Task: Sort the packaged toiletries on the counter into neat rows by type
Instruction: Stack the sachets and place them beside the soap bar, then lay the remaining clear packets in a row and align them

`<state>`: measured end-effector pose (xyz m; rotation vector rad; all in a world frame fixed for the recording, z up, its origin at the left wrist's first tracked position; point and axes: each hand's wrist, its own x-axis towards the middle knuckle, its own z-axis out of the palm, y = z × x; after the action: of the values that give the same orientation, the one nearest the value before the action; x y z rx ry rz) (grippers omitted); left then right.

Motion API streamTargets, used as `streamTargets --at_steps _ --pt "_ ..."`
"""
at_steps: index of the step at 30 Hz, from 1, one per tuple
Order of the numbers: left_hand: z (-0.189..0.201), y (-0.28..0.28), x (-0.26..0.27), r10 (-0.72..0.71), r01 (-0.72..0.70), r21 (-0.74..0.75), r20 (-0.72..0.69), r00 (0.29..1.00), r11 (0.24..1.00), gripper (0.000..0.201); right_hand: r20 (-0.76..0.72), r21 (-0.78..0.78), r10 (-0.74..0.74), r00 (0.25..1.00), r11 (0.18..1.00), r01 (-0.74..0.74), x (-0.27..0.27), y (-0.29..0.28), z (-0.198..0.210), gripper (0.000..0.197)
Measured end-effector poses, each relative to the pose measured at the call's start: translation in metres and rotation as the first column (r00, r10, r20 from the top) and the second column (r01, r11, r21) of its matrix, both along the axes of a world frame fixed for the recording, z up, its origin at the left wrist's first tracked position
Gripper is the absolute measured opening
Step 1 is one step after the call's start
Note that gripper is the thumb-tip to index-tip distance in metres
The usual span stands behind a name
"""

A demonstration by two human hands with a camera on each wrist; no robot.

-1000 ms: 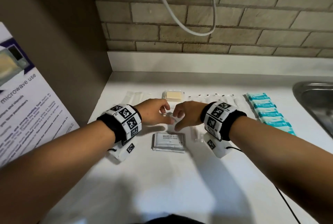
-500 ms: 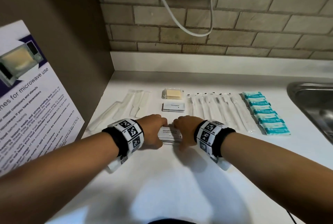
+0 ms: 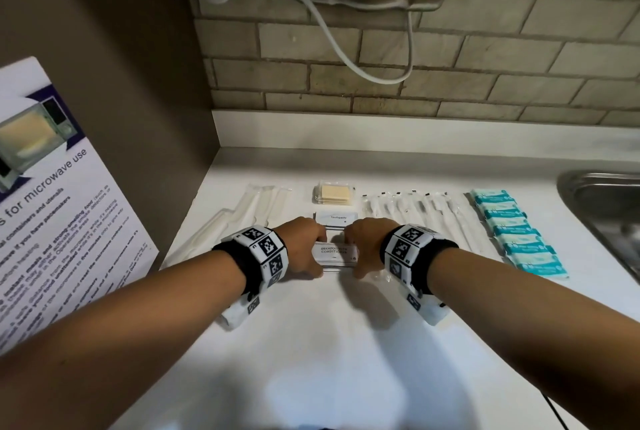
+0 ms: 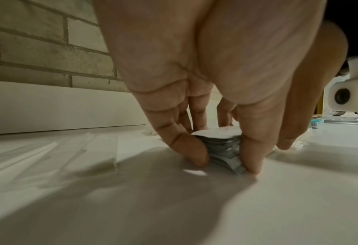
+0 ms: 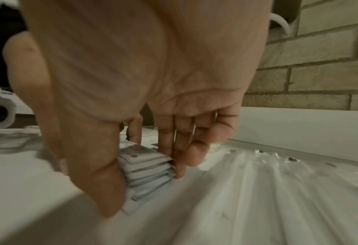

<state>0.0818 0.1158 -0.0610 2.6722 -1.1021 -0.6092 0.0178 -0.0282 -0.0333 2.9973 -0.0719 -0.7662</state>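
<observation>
White counter [image 3: 346, 343] runs back to a brick wall [image 3: 450, 83], with a steel sink [image 3: 606, 208] at the right edge and a microwave notice [image 3: 52, 222] leaning at the left. Near the middle of it both hands close in on a stack of shampoo sachets [image 3: 334, 253]: the left hand [image 3: 304, 246] pinches its left end between thumb and curled fingers, and the right hand [image 3: 367, 244] does the same at the right end, thumb toward the person and fingers behind. The wrist views show the stack is several sachets deep and already fanned, the lower ones stepping out past the upper. That is the likely trouble: these flat, slick packets could slide over one another if the squeeze is uneven, and the pile may splay or spill when lifted or pushed. The toothpaste packets [image 3: 337, 218] lie just behind the knuckles, so a push away from the person could knock them crooked. Wrapped toothbrushes [image 3: 433, 218] lie just beside the right hand, and its wrist or heel might drag their loose film out of line. The teal packets [image 3: 519, 232] and soap [image 3: 334, 194] stand farther off and seem safe.
</observation>
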Motion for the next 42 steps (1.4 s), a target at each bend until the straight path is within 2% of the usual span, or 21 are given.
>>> streamTargets --at_steps 15,19,21,24,26,28,30,31,33,35,38,42 --pt "-0.003 -0.007 0.011 0.005 -0.006 -0.035 -0.018 1.000 0.999 0.047 0.007 0.022 -0.017 1.000 1.000 0.016 0.009 -0.008 0.003 0.060" --pt "-0.001 -0.004 0.010 0.007 -0.008 -0.045 -0.034 0.999 0.999 0.066 -0.015 0.049 -0.040 0.999 0.998 0.041 0.009 -0.006 0.006 0.060" --pt "0.007 0.001 0.011 0.023 -0.028 -0.081 -0.060 0.998 0.996 0.070 -0.011 0.046 -0.044 0.999 0.998 0.045 0.012 -0.003 0.014 0.067" --pt "0.025 0.011 0.018 0.076 -0.096 -0.147 -0.137 0.988 0.984 0.065 0.054 0.048 -0.012 0.998 0.999 0.009 0.019 0.006 0.034 0.070" --pt "0.038 0.020 0.030 0.101 -0.117 -0.162 -0.101 0.990 0.980 0.056 0.161 0.088 0.024 0.987 0.995 -0.038 0.026 0.020 0.049 0.061" --pt "0.048 0.034 0.042 0.168 -0.176 -0.227 -0.055 0.984 0.958 0.036 0.256 0.121 0.067 0.964 0.988 -0.101 0.034 0.041 0.056 0.048" --pt "0.049 0.051 0.052 0.252 -0.232 -0.279 0.035 0.967 0.932 0.022 0.269 0.155 0.099 0.958 0.977 -0.144 0.037 0.066 0.049 0.039" --pt "0.046 0.060 0.054 0.285 -0.254 -0.258 0.090 0.954 0.932 0.025 0.252 0.176 0.109 0.962 0.972 -0.156 0.036 0.080 0.041 0.038" --pt "0.028 0.076 0.057 0.283 -0.267 -0.114 0.157 0.946 0.957 0.033 0.207 0.185 0.140 0.968 0.966 -0.179 0.030 0.107 0.022 0.039" --pt "0.006 0.084 0.054 0.200 -0.214 0.064 0.182 0.963 0.975 0.038 0.159 0.151 0.164 0.974 0.970 -0.188 0.023 0.127 0.004 0.043" --pt "-0.011 0.094 0.037 0.002 -0.070 0.276 0.240 0.971 0.959 0.045 0.089 0.095 0.110 0.990 0.988 -0.118 0.016 0.148 -0.015 0.065" --pt "-0.012 0.099 0.026 -0.020 -0.081 0.305 0.314 0.949 0.949 0.047 0.041 0.115 -0.043 0.998 0.993 0.038 0.012 0.151 -0.024 0.074"
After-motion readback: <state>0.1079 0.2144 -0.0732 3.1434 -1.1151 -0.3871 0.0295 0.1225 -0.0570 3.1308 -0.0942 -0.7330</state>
